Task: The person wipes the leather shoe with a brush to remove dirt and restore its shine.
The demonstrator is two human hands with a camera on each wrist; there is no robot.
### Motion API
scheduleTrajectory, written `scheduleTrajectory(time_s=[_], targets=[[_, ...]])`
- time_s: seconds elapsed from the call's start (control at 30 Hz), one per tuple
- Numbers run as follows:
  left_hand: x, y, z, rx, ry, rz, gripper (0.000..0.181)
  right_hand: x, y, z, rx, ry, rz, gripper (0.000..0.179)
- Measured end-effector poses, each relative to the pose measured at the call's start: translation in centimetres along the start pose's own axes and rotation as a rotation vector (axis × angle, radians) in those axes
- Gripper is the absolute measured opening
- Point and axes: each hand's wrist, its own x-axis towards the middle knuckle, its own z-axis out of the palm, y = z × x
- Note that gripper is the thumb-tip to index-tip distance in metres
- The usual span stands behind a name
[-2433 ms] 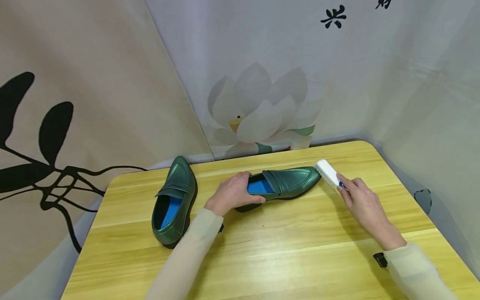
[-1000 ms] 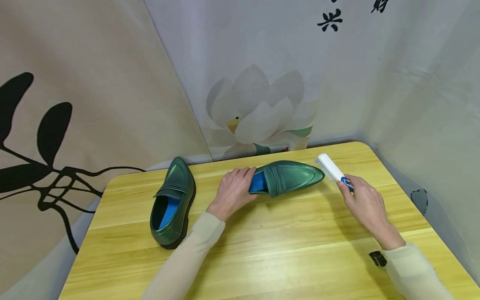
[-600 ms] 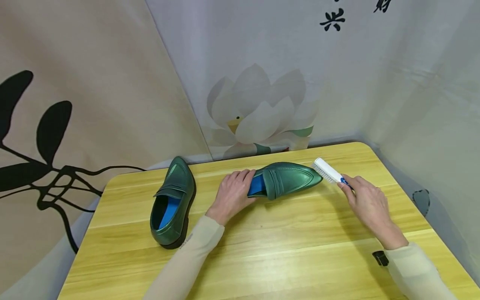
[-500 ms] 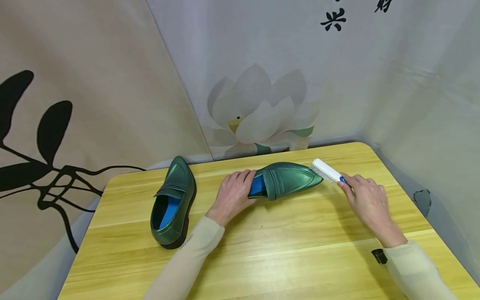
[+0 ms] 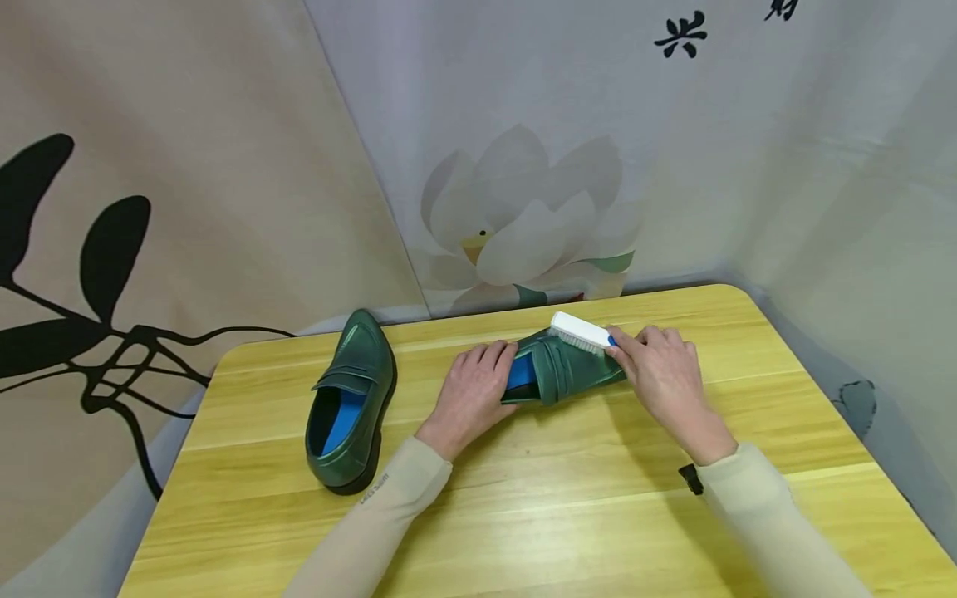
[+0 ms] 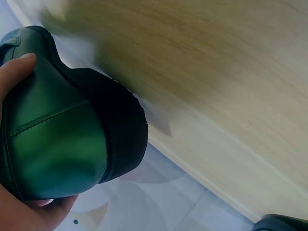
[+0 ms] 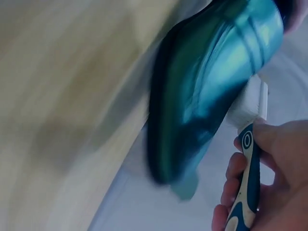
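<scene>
A green loafer (image 5: 571, 370) with a blue insole is gripped at its heel end by my left hand (image 5: 474, 394). In the left wrist view, the thumb lies along one side of the heel (image 6: 57, 144) and the fingers curl round the other. My right hand (image 5: 665, 378) holds a white brush (image 5: 581, 330) by its blue and white handle (image 7: 248, 178). Its bristles meet the far side of the loafer's upper, just ahead of the strap. The right hand hides part of the toe in the head view.
A second green loafer (image 5: 350, 407) stands on the wooden table (image 5: 561, 515) left of my left hand, toe pointing away. Behind the table's far edge hangs a printed curtain (image 5: 523, 208); another pale one is at the right.
The brush has moved left from the loafer's toe tip to beside the strap, with my right hand following. Earlier, the left hand tilted and raised the loafer from lying flatter.
</scene>
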Motion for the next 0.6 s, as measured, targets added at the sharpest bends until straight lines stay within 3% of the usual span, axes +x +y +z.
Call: scheduleTrajectory(time_s=[0.17, 0.47, 0.6], targets=[[-0.1, 0.1, 0.0, 0.021, 0.004, -0.005, 0.097, 0.6, -0.8, 0.3, 0.003, 0.002, -0.006, 0.033], [-0.1, 0.2, 0.1, 0.028, 0.013, -0.006, 0.1, -2.2, 4.3, -3.4, -0.062, -0.119, 0.141, 0.034], [-0.2, 0.2, 0.3, 0.031, 0.02, -0.007, 0.1, -1.9, 4.3, -3.7, -0.064, -0.152, 0.153, 0.035]])
